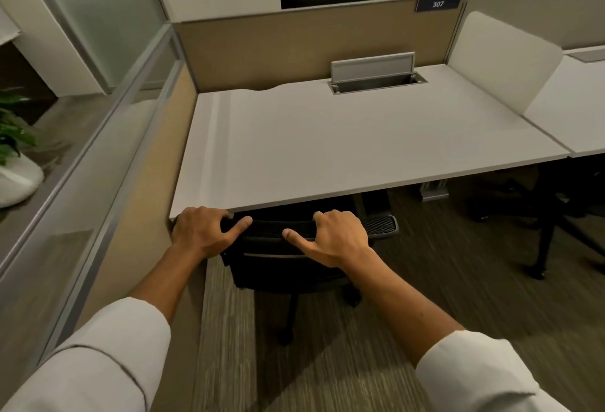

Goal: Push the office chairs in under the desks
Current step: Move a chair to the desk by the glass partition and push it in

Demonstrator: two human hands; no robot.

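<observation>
A black mesh-backed office chair [288, 264] stands at the front edge of a white desk [343, 136], its seat hidden beneath the desktop. The top rail of its backrest lies just below the desk's edge. My left hand [204, 231] grips the left end of that rail, fingers curled over it and thumb along its near side. My right hand [335, 236] grips the rail right of centre in the same way. One caster and part of the chair's base show on the carpet below.
A beige partition [131, 202] with a glass top runs along the left of the desk. An open cable hatch [376, 79] sits at the desk's back. A second black chair [556, 215] stands under the neighbouring desk [582, 110] on the right. Beyond the left partition is a potted plant [13, 156].
</observation>
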